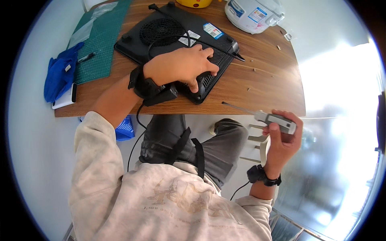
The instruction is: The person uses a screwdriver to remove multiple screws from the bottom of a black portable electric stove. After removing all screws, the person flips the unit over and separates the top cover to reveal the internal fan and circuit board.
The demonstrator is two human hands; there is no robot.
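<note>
A black induction cooker (134,45) lies upside down on the wooden table, its round fan grille and slotted vents facing up. My left hand (183,66) rests on its near right part, fingers spread and bent beside the vents. A black power cord (181,24) loops over the cooker and passes by this hand. Off the table's front right edge, my right hand (283,140) is closed around the grey handle of a screwdriver (263,116). The thin shaft points left over the table edge, with its tip apart from the cooker.
Several tiny pieces, perhaps screws, lie on the wooden table (277,86) right of the cooker. A white rice cooker (255,16) and a yellow appliance (195,3) stand at the back. On the left are a green cutting mat (94,66), a pen (86,57) and blue cloth (60,76).
</note>
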